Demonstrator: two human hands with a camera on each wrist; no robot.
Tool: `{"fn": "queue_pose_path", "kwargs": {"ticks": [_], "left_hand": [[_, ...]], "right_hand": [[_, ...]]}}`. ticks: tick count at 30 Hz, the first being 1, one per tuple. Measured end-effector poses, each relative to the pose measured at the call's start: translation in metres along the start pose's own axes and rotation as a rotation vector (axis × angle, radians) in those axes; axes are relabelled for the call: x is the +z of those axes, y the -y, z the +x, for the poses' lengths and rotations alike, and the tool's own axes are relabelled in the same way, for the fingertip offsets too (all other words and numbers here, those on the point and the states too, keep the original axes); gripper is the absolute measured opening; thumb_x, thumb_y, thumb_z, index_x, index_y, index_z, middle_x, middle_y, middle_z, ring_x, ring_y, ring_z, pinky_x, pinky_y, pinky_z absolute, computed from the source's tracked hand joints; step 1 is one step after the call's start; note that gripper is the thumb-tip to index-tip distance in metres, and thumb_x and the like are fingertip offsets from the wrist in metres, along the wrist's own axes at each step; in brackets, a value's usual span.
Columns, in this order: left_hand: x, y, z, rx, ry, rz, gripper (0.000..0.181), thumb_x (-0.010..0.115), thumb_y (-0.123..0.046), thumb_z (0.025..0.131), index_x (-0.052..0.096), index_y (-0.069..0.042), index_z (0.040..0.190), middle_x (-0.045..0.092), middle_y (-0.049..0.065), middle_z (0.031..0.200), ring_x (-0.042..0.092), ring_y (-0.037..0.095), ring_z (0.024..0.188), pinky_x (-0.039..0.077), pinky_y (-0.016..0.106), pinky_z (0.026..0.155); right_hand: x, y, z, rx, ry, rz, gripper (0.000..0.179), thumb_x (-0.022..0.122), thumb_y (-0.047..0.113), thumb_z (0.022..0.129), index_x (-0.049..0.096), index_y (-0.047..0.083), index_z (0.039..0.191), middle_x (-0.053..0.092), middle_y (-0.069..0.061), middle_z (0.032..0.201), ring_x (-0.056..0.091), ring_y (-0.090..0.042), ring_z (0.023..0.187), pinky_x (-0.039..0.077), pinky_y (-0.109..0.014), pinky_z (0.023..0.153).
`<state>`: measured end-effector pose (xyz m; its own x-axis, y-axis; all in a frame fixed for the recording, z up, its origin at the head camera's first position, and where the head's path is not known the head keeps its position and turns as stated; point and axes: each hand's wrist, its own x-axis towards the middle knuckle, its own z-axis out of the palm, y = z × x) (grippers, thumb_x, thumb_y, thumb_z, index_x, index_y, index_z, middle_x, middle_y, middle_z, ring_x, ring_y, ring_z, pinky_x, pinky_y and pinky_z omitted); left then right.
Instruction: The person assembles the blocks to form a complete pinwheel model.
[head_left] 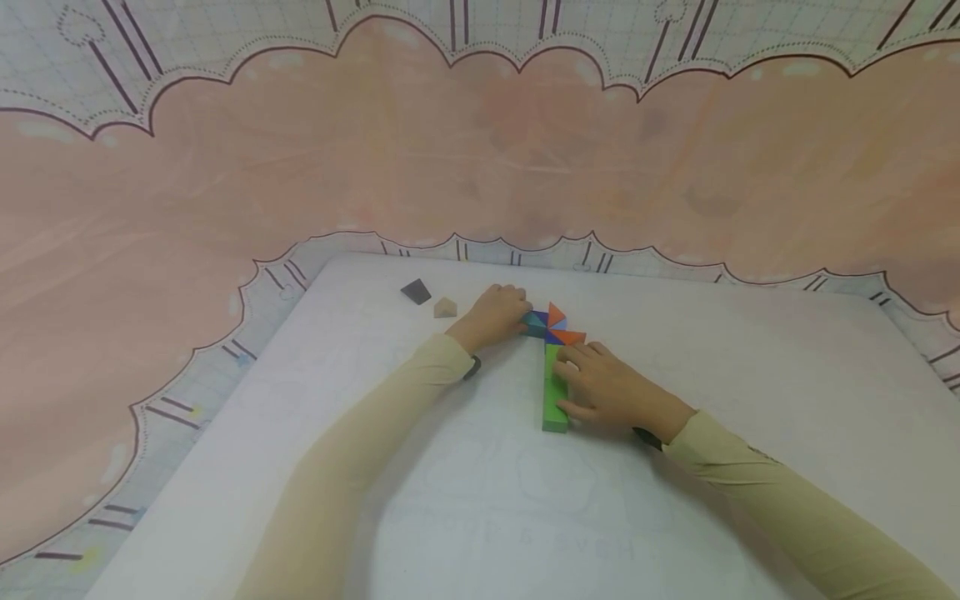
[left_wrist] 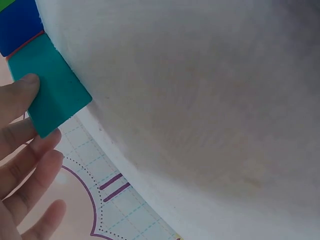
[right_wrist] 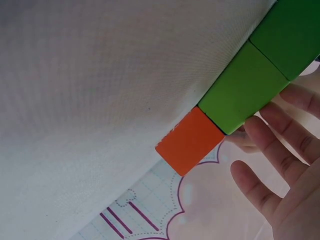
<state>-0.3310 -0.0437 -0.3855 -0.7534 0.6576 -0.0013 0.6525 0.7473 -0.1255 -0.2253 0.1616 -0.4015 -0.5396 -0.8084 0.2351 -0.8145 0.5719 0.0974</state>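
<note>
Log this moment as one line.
left hand: grips teal block | right hand: touches light-green block | dark gray block, tan block: left of left hand

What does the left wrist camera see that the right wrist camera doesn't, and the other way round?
Only the left wrist view shows the teal block, pinched by the left hand, and the blue block. Only the right wrist view shows the dark green block and the right hand. Both show the white table and the patterned backdrop.
</note>
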Motion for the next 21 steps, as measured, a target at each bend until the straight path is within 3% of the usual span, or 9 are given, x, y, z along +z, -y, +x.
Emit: {"fn": "queue_pose_path", "kwargs": {"ticks": [16, 21], "left_hand": [[-0.0003, -0.0003, -0.0014, 0.005, -0.014, -0.022, 0.034, 0.063, -0.032, 0.088, 0.063, -0.012, 0.116, 0.063, 0.004, 0.109, 0.057, 0.019, 0.102, 0.044, 0.034, 0.095], [-0.0034, 0.0078, -0.0078, -0.031, -0.003, -0.053, 0.047, 0.062, -0.036, 0.089, 0.055, -0.012, 0.129, 0.057, 0.008, 0.126, 0.052, 0.023, 0.118, 0.039, 0.038, 0.105]], "right_hand": [[-0.0004, -0.0008, -0.0007, 0.000, 0.004, -0.009, 0.036, 0.061, 0.038, 0.086, 0.054, 0.008, 0.106, 0.055, -0.008, 0.106, 0.052, -0.023, 0.096, 0.044, -0.042, 0.088], [-0.0002, -0.0016, -0.0005, -0.004, 0.005, -0.001, 0.037, 0.061, 0.038, 0.086, 0.054, 0.008, 0.106, 0.056, -0.008, 0.107, 0.053, -0.024, 0.096, 0.044, -0.042, 0.089]]}}
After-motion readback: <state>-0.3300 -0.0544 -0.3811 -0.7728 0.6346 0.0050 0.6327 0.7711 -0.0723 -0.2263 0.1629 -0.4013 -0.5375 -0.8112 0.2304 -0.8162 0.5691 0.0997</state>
